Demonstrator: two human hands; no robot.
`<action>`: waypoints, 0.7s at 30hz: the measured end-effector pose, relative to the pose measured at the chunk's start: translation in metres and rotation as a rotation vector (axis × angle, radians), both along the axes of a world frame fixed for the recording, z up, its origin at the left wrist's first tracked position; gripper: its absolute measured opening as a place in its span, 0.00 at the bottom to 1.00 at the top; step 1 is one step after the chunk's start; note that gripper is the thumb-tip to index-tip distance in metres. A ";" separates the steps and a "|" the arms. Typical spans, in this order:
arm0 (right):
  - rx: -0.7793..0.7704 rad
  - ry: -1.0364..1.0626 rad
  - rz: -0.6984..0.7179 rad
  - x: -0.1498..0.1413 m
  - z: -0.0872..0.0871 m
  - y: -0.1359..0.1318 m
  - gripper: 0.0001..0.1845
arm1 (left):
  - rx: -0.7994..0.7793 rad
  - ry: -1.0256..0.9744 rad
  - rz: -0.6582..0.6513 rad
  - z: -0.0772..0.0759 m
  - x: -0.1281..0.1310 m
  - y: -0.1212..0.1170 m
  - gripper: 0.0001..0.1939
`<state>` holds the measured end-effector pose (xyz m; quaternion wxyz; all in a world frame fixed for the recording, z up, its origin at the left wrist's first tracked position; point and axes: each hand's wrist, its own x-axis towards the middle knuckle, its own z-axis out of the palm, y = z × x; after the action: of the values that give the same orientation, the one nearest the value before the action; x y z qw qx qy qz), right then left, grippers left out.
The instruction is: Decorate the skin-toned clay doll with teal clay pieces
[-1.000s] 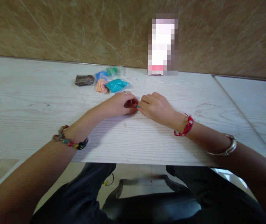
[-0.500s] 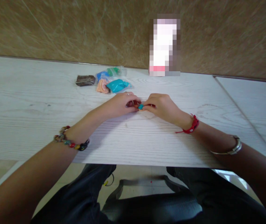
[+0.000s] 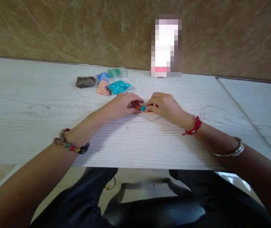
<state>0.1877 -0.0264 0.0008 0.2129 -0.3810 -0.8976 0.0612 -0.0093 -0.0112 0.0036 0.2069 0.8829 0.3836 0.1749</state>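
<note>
Between my hands, at the table's middle, lies a small turquoise lump of modelling clay [image 3: 142, 108] on a thin peach clay piece [image 3: 151, 112]. My left hand [image 3: 128, 105] curves around the left end, thumb and fingertips closed on the peach clay. From the right, my right hand [image 3: 163, 103] pinches at the turquoise clay with thumb and forefinger, its knuckles raised. Fingers cover part of both clays, so their full shape is hidden.
Bagged clay lies beyond my left hand: a turquoise pack [image 3: 119, 87], a peach pack [image 3: 103, 87], a blue pack [image 3: 103, 77], a green pack [image 3: 114, 73] and a brown block [image 3: 85, 82]. A blurred-out upright object [image 3: 165, 47] leans against the marbled wall [image 3: 78, 31].
My right hand has drawn slightly right, away from the left fingertips, baring more of the turquoise lump and the peach clay under it. My left hand has stayed nearly in place.
</note>
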 end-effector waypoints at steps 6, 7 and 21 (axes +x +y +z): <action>0.034 -0.175 0.051 -0.005 0.000 0.002 0.10 | 0.025 0.014 -0.003 0.000 0.001 0.000 0.14; 0.035 -0.188 0.042 -0.005 0.001 0.001 0.10 | 0.027 0.017 -0.002 0.000 0.002 0.000 0.14; -0.050 -0.046 -0.004 0.003 0.003 0.000 0.09 | 0.037 0.042 -0.019 0.000 0.001 -0.001 0.10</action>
<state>0.1908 -0.0266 0.0042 0.1827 -0.3892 -0.8998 0.0743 -0.0078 -0.0122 0.0038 0.1842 0.8937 0.3761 0.1610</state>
